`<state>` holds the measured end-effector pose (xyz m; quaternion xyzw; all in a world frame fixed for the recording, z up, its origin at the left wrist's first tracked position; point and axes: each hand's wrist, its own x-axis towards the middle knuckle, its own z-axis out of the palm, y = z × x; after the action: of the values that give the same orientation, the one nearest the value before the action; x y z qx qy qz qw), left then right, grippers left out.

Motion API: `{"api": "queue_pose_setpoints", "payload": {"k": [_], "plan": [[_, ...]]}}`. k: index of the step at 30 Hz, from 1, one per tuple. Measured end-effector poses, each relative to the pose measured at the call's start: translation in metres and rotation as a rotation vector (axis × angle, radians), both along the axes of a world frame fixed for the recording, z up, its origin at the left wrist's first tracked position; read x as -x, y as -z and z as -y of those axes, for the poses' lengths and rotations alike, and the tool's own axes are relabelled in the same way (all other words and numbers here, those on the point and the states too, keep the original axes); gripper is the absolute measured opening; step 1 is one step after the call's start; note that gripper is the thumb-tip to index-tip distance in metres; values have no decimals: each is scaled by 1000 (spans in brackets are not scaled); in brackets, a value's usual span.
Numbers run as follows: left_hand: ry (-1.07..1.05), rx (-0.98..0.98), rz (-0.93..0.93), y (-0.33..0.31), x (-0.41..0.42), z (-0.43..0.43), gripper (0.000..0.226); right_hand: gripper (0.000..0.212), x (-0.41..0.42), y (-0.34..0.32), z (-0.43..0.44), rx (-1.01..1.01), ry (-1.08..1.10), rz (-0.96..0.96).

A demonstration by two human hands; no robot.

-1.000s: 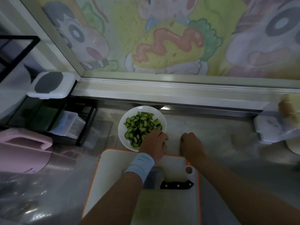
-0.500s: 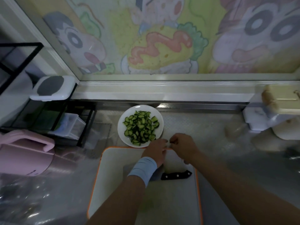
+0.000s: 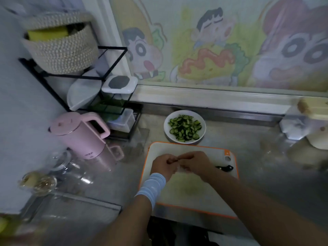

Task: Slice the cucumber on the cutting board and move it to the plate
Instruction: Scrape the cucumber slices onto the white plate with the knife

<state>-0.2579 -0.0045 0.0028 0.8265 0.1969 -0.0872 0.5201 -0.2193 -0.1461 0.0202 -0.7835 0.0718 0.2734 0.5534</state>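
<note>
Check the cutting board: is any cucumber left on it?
Looks cleared: the cutting board shows only a faint green stain, and the slices sit on the plate. Under the hands, cannot tell.

Two bare forearms reach toward 12 o'clock; left hand and right hand touch, fingers curled together.

Home kitchen: pink kettle, cutting board, cartoon-tiled wall.

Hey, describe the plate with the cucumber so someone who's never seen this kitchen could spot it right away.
Start at the cartoon mural on the back wall and drop to the counter below its ledge. Just beyond the far edge of the orange-rimmed cutting board sits the plate: round, white, heaped with dark green cucumber slices, the only dish holding food.
</note>
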Motion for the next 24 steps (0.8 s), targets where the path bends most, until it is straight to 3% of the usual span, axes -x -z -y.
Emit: {"api": "queue_pose_setpoints", "payload": {"k": [3, 7, 10, 13, 24], "plan": [[-42, 128, -39, -5, 52, -30, 7, 11, 56, -7, -31, -25, -34, -33], [6, 207, -147, -2, 120, -62, 17, 5, 124, 0, -59, 91, -107, 85], [133, -35, -181, 12, 160, -85, 22, 11, 160, 18, -69, 320, -289, 212], [225, -262, -200, 21, 190, -102, 30, 18, 187, 32, -79, 396, -417, 216], [226, -289, -167, 22, 204, -119, 32, 21, 202, 38, -89, 531, -485, 294]]}}
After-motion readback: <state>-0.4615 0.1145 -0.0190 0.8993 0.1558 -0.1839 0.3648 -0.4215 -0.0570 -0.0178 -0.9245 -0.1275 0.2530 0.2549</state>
